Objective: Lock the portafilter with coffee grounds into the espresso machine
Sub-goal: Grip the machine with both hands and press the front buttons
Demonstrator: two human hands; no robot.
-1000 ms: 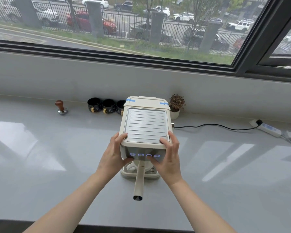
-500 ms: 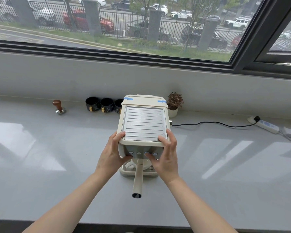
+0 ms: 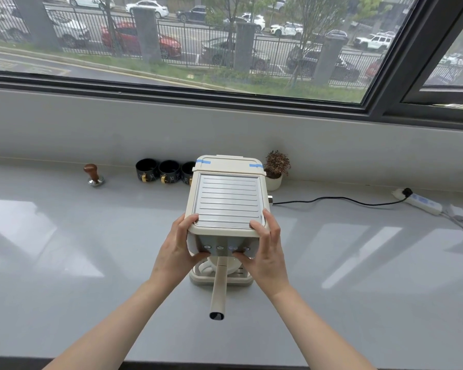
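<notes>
Head view: portafilter (image 3: 218, 287) sits under the espresso machine (image 3: 226, 209), handle pointing straight at the wearer; likely locked. To finish well, brace the body evenly and check seating. Left hand (image 3: 175, 252) clasps the machine's front-left corner; right hand (image 3: 265, 249) clasps its front-right corner.

Grey glossy counter (image 3: 358, 276) below window, pale window reflections across surface. Cream espresso machine (image 3: 227, 201) stands mid-counter. Behind it, left: three black cups (image 3: 169, 170) in row, wooden-knobbed tamper (image 3: 93, 174) further left. Small potted plant (image 3: 275, 169) just right of machine. Black cord (image 3: 332, 200) runs to white power strip (image 3: 422, 204) far right; small whitish item beside strip, possibly adapter.
</notes>
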